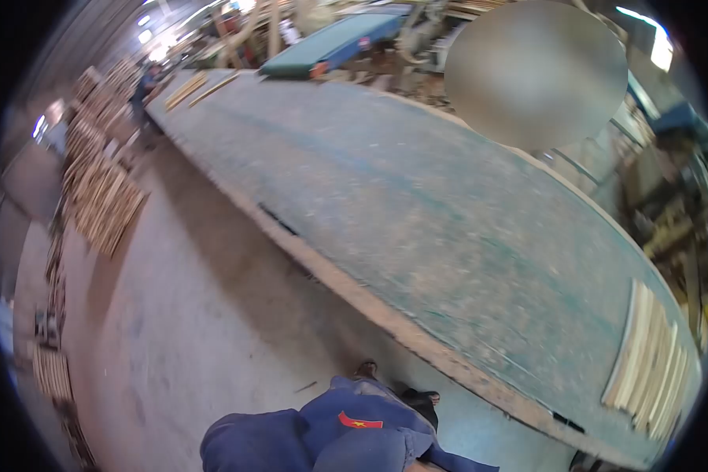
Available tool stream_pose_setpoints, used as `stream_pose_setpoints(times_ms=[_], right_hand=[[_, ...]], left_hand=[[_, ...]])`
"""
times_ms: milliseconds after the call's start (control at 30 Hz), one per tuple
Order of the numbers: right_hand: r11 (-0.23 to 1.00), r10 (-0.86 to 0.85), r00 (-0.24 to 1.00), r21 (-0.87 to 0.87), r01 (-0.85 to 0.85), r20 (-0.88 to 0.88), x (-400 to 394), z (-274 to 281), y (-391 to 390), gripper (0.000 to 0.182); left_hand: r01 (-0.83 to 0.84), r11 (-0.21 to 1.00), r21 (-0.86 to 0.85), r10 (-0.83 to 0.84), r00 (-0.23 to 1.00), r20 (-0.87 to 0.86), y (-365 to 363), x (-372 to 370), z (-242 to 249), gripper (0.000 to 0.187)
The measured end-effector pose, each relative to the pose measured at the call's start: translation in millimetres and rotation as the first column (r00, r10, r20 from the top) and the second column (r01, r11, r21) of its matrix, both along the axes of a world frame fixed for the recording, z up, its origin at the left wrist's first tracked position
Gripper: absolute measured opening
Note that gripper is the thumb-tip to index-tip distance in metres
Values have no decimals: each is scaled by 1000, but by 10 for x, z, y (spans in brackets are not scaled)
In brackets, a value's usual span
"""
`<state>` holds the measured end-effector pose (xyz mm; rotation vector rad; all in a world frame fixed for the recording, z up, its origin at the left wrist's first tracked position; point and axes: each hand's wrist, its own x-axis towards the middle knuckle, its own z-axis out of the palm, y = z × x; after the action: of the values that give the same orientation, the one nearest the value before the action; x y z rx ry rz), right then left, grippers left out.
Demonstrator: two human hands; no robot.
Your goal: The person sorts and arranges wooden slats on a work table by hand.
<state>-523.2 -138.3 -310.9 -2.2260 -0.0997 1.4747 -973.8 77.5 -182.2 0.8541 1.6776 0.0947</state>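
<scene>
Neither of my hands shows in the head view. At the bottom edge I see only my own blue work jacket (330, 436) with a small red patch, and a dark shoe (421, 401) on the concrete floor. A long green, sawdust-covered worktable (417, 204) runs from near right to far left beside me. A row of several pale wooden strips (649, 366) lies side by side on its near right end.
A few wooden sticks (193, 88) lie at the table's far end, where a person in blue (143, 90) stands. Stacks of cut wood (102, 200) line the left side of the floor. Machinery with a green conveyor (330, 43) stands behind the table.
</scene>
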Motion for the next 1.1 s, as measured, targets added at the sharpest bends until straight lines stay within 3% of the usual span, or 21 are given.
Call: stream_pose_setpoints(times_ms=[133,267,667,1100], right_hand=[[977,213,977,11,-213,26,-40,124,554,40],[930,366,931,27,-366,18,-61,104,940,39],[854,520,854,31,-520,-1,22,69,1400,39],[843,538,839,26,-538,-82,-69,-46,1416,38]], left_hand=[[-204,978,-47,204,979,-4,-442,-286,-103,26],[-272,961,-45,273,962,21,-589,-235,-145,27],[-212,977,-15,212,977,16,-463,-141,38,28],[-98,995,-11,98,994,-39,-354,28,389,29]])
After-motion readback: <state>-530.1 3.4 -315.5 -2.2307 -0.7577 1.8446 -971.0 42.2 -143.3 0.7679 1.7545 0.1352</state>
